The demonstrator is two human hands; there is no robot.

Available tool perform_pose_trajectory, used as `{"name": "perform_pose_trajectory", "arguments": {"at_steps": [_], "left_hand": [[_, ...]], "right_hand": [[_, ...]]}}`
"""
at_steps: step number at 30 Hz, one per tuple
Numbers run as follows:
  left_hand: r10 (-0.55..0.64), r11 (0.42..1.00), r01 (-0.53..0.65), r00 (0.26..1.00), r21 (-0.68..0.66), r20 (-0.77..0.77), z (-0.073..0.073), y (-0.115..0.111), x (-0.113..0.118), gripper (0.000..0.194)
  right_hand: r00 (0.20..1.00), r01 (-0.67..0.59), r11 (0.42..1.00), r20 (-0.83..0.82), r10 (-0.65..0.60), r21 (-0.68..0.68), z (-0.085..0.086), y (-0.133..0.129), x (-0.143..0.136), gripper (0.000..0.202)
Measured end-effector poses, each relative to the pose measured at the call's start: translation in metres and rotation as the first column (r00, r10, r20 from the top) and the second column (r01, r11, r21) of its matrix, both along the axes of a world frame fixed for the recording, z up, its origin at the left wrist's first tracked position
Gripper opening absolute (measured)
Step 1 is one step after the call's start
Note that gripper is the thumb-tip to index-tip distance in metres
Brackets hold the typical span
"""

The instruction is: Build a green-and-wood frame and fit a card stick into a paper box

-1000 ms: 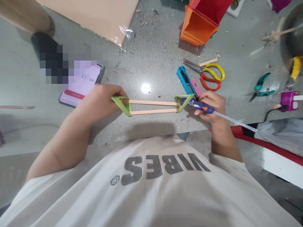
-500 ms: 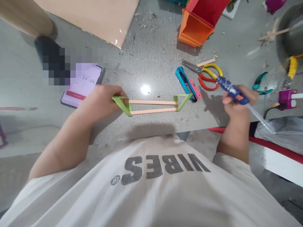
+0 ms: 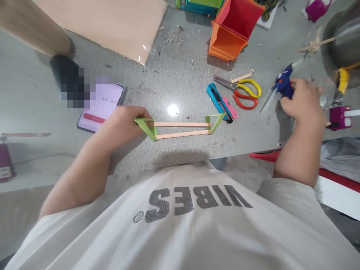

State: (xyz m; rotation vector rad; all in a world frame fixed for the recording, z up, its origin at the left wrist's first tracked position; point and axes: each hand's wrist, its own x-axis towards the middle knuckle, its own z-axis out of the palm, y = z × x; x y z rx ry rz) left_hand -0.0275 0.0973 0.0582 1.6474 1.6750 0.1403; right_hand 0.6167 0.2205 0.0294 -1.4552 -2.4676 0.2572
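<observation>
My left hand [image 3: 131, 120] is closed on one green end of a stick frame [image 3: 181, 124]. Two pale wooden sticks run between the frame's green slanted end pieces, and its far end reaches beside a blue cutter [image 3: 217, 100]. My right hand [image 3: 303, 99] grips a blue glue gun [image 3: 284, 83] near the table's right side, with a clear glue stick poking out toward the lower left. Scissors [image 3: 244, 93] with yellow and red handles lie between the cutter and the glue gun, next to a pink piece [image 3: 230, 108].
A phone [image 3: 98, 108] showing a timer lies left of my left hand. Orange and red boxes [image 3: 229, 41] stand at the back. A pale sheet [image 3: 112, 26] lies at the upper left. At the right are a metal container [image 3: 344, 45] and a purple adapter [image 3: 340, 117].
My right hand has moved up and to the right with the glue gun, which has turned so its glue stick points lower left. The left hand still holds the frame.
</observation>
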Motion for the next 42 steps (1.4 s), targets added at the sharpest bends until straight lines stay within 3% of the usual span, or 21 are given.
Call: {"name": "perform_pose_trajectory", "arguments": {"at_steps": [3, 5, 7, 9, 11, 14, 16, 19, 25, 31, 42], "left_hand": [[0.000, 1.000, 0.000, 1.000, -0.028, -0.002, 0.002, 0.001, 0.001, 0.023], [0.001, 1.000, -0.001, 1.000, -0.026, -0.013, 0.003, 0.002, 0.002, 0.022], [0.010, 1.000, -0.011, 0.999, -0.024, -0.032, 0.003, 0.002, 0.002, 0.020], [0.015, 0.999, -0.016, 0.999, -0.033, -0.046, 0.001, 0.001, 0.002, 0.018], [0.014, 0.999, -0.016, 0.999, -0.039, -0.050, -0.002, 0.001, 0.001, 0.020], [0.011, 1.000, -0.011, 1.000, -0.003, -0.024, -0.006, 0.000, -0.001, 0.028], [0.004, 0.999, -0.005, 1.000, 0.032, 0.006, -0.008, 0.000, -0.001, 0.033], [0.003, 0.999, -0.005, 0.999, 0.051, 0.032, -0.008, 0.000, 0.000, 0.037], [-0.004, 0.999, 0.002, 0.999, 0.052, 0.041, -0.009, 0.000, -0.001, 0.037], [-0.013, 0.999, 0.011, 1.000, 0.052, 0.028, -0.010, -0.001, -0.002, 0.036], [-0.010, 0.995, 0.007, 1.000, 0.100, 0.027, -0.009, -0.003, 0.001, 0.040]], "right_hand": [[0.920, 0.265, 0.936, 0.229, -0.317, 0.232, 0.038, -0.028, -0.029, 0.068], [0.925, 0.287, 0.927, 0.184, -0.334, 0.241, 0.063, -0.048, -0.066, 0.057], [0.968, 0.213, 0.953, 0.084, -0.235, 0.214, 0.075, -0.063, -0.112, 0.041], [0.999, -0.006, 0.997, 0.046, 0.003, 0.075, 0.070, -0.073, -0.160, 0.030], [0.978, -0.206, 0.977, 0.011, 0.207, -0.052, 0.051, -0.079, -0.200, 0.025], [0.947, -0.316, 0.940, 0.011, 0.320, -0.125, 0.019, -0.086, -0.233, 0.023], [0.941, -0.331, 0.935, 0.024, 0.337, -0.127, 0.004, -0.089, -0.238, 0.027], [0.937, -0.342, 0.934, 0.045, 0.348, -0.106, -0.003, -0.089, -0.236, 0.035], [0.947, -0.318, 0.942, 0.016, 0.322, -0.110, -0.005, -0.086, -0.238, 0.038], [0.968, -0.250, 0.959, -0.027, 0.249, -0.136, -0.009, -0.090, -0.243, 0.027], [0.986, -0.162, 0.980, -0.063, 0.156, -0.116, -0.007, -0.097, -0.253, 0.040]]}}
